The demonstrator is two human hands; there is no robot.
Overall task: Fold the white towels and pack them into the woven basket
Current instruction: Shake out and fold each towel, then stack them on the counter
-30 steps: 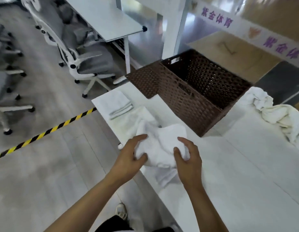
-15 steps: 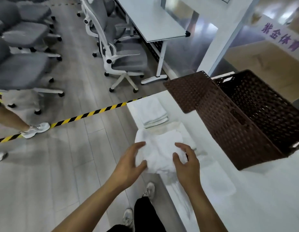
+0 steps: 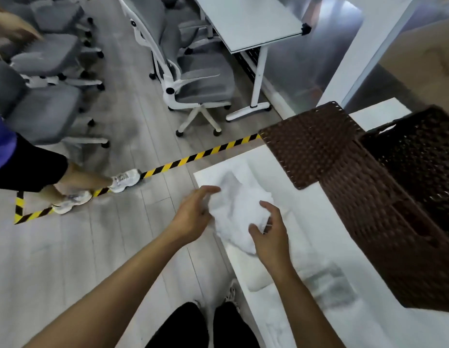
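A crumpled white towel [image 3: 239,212] is bunched at the left corner of the white table [image 3: 349,330]. My left hand [image 3: 193,214] holds its left edge with the fingers stretched over it. My right hand [image 3: 271,232] grips its near right side between thumb and fingers. The brown woven basket [image 3: 384,222] stands to the right of the towel, with its inside dark; its lid flap [image 3: 308,146] hangs open toward the left. More white cloth [image 3: 326,282] lies flat on the table near my right wrist, blurred. Whatever lies beyond the towel at the corner is washed out.
Another person's legs and white shoes [image 3: 98,187] stand on the yellow-black floor tape [image 3: 193,156] at left. Grey office chairs [image 3: 193,79] and a white desk [image 3: 251,23] stand beyond it. My own legs [image 3: 203,325] are at the table's near edge.
The view has swung left and down. Both hands have carried the crumpled towel toward the table's left corner, over where folded towels lay. A person has stepped into view at left.
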